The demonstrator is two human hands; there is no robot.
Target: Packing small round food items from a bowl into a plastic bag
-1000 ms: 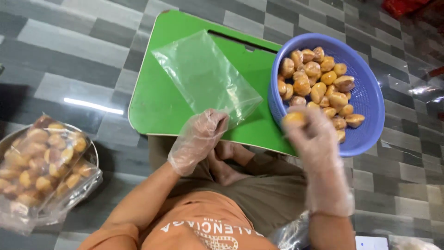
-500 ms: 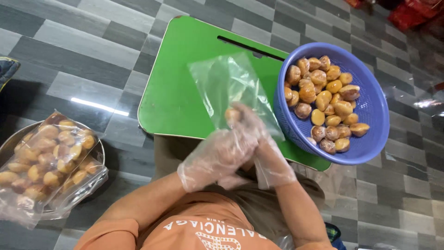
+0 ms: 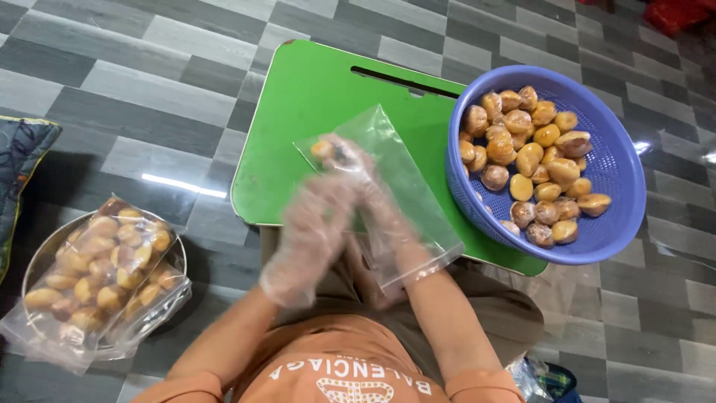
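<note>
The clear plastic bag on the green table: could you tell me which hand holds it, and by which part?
The left hand grips the clear plastic bag near its open end; the right hand is inside it. Motion blur hides the exact grip.

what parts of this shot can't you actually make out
Head view only:
- Both gloved hands, left hand and right hand: motion-blurred, so the grip is unclear.
- The piece inside the clear bag: smeared.
- Metal bowl: mostly hidden under filled bags.
</note>
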